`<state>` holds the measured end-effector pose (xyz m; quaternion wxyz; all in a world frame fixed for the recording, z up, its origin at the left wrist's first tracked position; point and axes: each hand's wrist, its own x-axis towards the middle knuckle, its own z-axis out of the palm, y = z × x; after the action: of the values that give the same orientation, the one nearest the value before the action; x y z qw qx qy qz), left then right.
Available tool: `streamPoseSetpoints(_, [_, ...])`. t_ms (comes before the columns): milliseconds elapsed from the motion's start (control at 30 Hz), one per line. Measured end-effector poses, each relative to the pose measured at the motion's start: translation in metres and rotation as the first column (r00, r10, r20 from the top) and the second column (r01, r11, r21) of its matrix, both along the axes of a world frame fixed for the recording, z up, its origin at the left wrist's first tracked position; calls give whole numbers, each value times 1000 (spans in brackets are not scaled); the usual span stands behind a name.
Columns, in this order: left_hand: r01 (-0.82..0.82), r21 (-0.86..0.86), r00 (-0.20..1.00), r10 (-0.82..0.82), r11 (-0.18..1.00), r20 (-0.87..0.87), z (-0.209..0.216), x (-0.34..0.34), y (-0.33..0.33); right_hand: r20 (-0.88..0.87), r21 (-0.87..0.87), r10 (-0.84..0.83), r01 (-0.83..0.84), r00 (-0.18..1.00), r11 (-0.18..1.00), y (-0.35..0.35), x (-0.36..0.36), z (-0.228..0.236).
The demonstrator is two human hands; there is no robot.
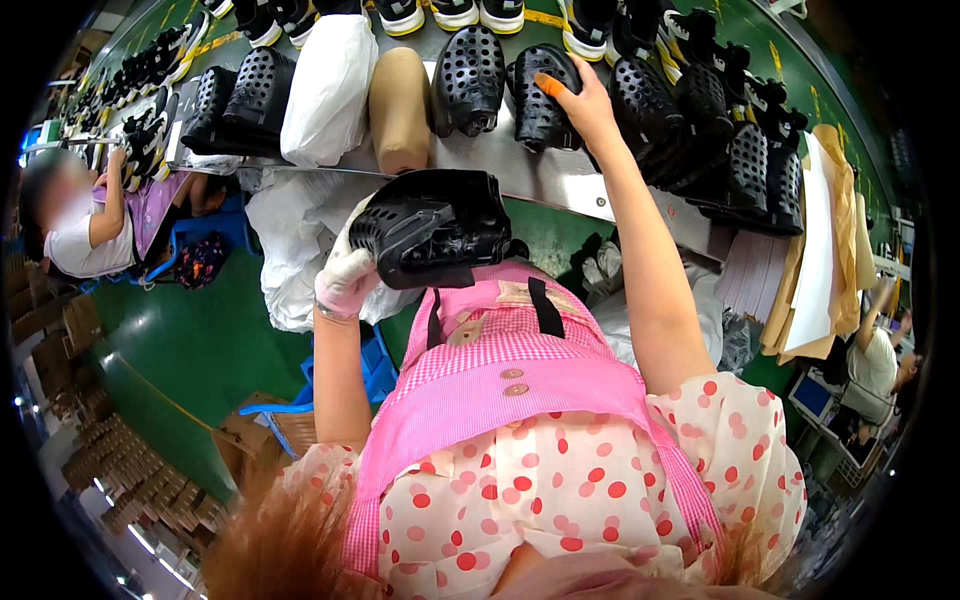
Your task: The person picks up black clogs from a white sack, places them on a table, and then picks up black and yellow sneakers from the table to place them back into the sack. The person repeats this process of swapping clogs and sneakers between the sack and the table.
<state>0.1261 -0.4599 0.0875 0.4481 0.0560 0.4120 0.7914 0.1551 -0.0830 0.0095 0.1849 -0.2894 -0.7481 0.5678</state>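
My left hand (350,270), in a white glove, is closed round a black perforated plastic shoe form (440,225), held sideways above my lap just off the table's near edge. My right hand (583,105) reaches out to the table and grips another black perforated shoe form (543,105). An orange finger cover shows on its thumb, which lies across the form; the other fingertips are partly hidden behind it. Just left of that form stands a similar black form (468,82), then a tan foot-shaped form (399,110) and a white-wrapped bundle (330,90).
More black forms (645,105) crowd the metal table (520,185) on the right. Black-and-white shoes (455,14) line its far side. Paper sheets (815,250) hang at the right end. White plastic (290,245) hangs below the near edge. A person (95,215) sits at far left.
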Motion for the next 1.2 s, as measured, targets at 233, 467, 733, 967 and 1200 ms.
streamPoseSetpoints(233, [-83, -29, 996, 84, 996, 29, -24, -24, 2, 79, -333, 105, -73, 991, 940, 34, -39, -37])
streamPoseSetpoints(467, [30, 7, 994, -31, 1000, 107, -22, -84, 17, 53, -488, 115, -74, 992, 870, 36, -32, -52])
streamPoseSetpoints(733, [150, -11, 988, -150, 989, 29, -4, -153, 52, 115, -116, 27, -14, 993, 993, 22, -24, -69])
streamPoseSetpoints(967, [207, -355, 941, -285, 912, -183, 34, -167, 98, 69, 174, -69, 56, 995, 983, -11, -32, 17])
streamPoseSetpoints(1200, [214, -271, 946, -268, 939, -181, 43, -151, 123, -275, -444, 524, -590, 806, 675, -25, -24, 120])
